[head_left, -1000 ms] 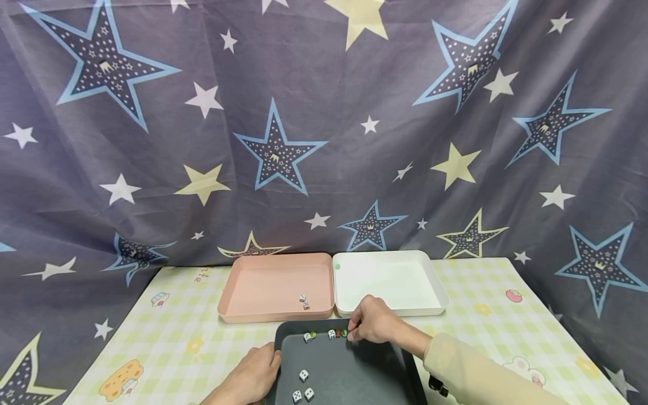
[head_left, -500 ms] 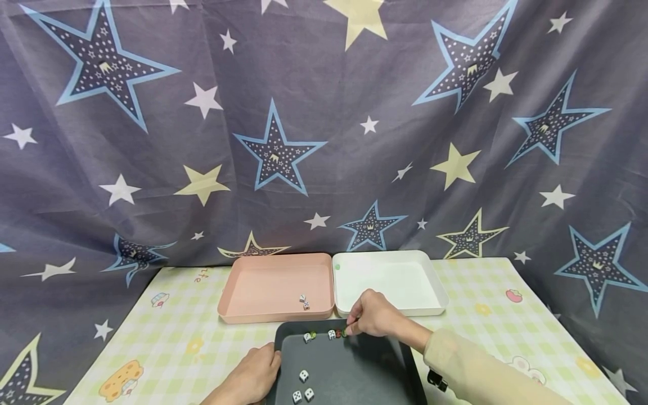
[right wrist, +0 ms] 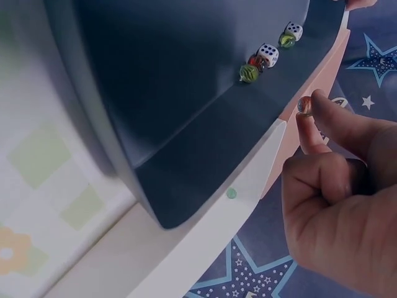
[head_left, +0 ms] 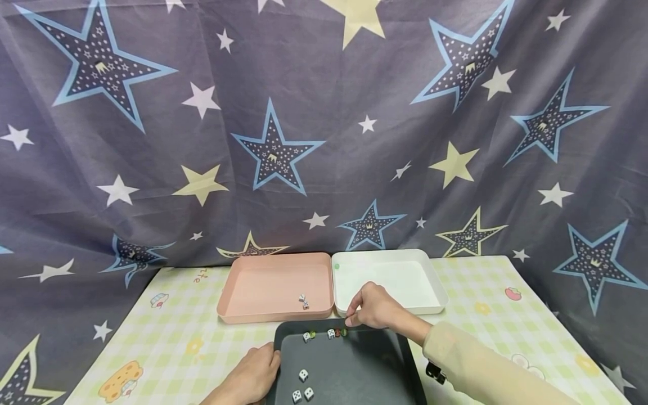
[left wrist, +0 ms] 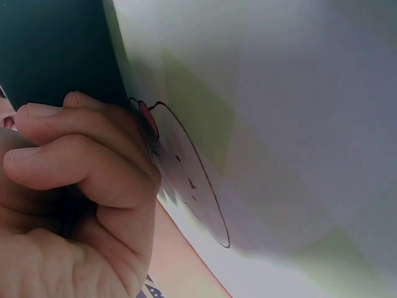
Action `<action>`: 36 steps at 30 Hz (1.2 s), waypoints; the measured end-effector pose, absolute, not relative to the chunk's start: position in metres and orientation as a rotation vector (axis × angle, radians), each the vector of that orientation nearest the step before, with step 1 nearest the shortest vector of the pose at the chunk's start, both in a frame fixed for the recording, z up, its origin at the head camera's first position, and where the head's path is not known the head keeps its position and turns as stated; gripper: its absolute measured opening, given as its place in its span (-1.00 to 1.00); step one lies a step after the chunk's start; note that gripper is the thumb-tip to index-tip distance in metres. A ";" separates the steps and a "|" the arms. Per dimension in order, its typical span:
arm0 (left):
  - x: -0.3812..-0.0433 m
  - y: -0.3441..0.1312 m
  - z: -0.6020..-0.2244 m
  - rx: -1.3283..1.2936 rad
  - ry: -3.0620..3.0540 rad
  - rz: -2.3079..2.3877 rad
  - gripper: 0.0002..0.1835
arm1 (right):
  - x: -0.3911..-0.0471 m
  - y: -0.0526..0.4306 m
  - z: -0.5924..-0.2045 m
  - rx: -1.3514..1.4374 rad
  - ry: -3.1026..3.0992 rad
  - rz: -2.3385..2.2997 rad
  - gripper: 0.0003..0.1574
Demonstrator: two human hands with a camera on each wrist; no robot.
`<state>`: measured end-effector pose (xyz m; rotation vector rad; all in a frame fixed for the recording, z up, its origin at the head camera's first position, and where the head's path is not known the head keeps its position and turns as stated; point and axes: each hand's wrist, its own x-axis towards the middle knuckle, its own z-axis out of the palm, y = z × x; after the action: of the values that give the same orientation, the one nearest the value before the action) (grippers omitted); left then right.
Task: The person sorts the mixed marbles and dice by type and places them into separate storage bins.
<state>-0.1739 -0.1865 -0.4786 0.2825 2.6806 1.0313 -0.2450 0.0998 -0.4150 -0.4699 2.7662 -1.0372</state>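
Place: homely in feel, though whether a house, an office or a studio cannot be told.
Behind: a dark star-print cloth [head_left: 314, 67] hangs like a curtain, filling the upper view.
Underneath: a green-checked cover [head_left: 172, 320] with cartoon cheese, strawberry and flowers.
Wares: shallow household-looking trays, a pink tray [head_left: 268, 284], a white tray [head_left: 405, 275] and a dark grey tray [head_left: 349, 371].

dark tray [head_left: 354, 368]: matt plastic | marble [right wrist: 304, 105]: glossy glass | backdrop [head_left: 334, 152]: cloth
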 end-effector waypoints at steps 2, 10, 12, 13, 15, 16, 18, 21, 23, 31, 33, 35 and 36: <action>-0.176 -0.188 -0.481 0.277 2.677 1.031 -0.68 | -0.246 0.100 -0.415 -0.472 2.769 -1.041 -0.80; -0.184 -0.192 -0.498 0.271 2.671 0.982 -0.68 | -0.250 0.106 -0.415 -0.436 2.778 -1.065 -0.81; -0.183 -0.192 -0.497 0.274 2.676 1.000 -0.68 | -0.251 0.107 -0.415 -0.417 2.782 -1.068 -0.81; -0.183 -0.191 -0.497 0.264 2.675 0.998 -0.69 | -0.252 0.108 -0.415 -0.408 2.783 -1.070 -0.81; -0.183 -0.191 -0.494 0.254 2.662 0.965 -0.68 | -0.252 0.109 -0.415 -0.393 2.784 -1.074 -0.81; -0.182 -0.190 -0.493 0.250 2.672 0.974 -0.69 | -0.253 0.109 -0.415 -0.387 2.785 -1.077 -0.81; -0.180 -0.189 -0.489 0.246 2.675 0.973 -0.69 | -0.253 0.109 -0.415 -0.388 2.790 -1.083 -0.81; -0.176 -0.187 -0.484 0.264 2.687 0.990 -0.70 | -0.256 0.110 -0.414 -0.394 2.806 -1.088 -0.81; -0.174 -0.186 -0.480 0.276 2.690 1.007 -0.69 | -0.259 0.110 -0.414 -0.387 2.820 -1.083 -0.81; -0.173 -0.186 -0.479 0.258 2.647 1.011 -0.66 | -0.270 0.114 -0.412 -0.293 2.858 -1.064 -0.84; -0.174 -0.187 -0.478 0.255 2.648 1.011 -0.67 | -0.272 0.115 -0.413 -0.269 2.861 -1.069 -0.84; -0.174 -0.186 -0.478 0.247 2.651 1.006 -0.67 | -0.274 0.117 -0.413 -0.260 2.866 -1.072 -0.84; -0.173 -0.186 -0.478 0.241 2.652 1.005 -0.68 | -0.275 0.118 -0.414 -0.256 2.870 -1.074 -0.85</action>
<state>-0.1735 -0.1860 -0.4777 0.2412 2.6520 1.0047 -0.2750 0.1181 -0.4138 -0.2564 2.8697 -1.0740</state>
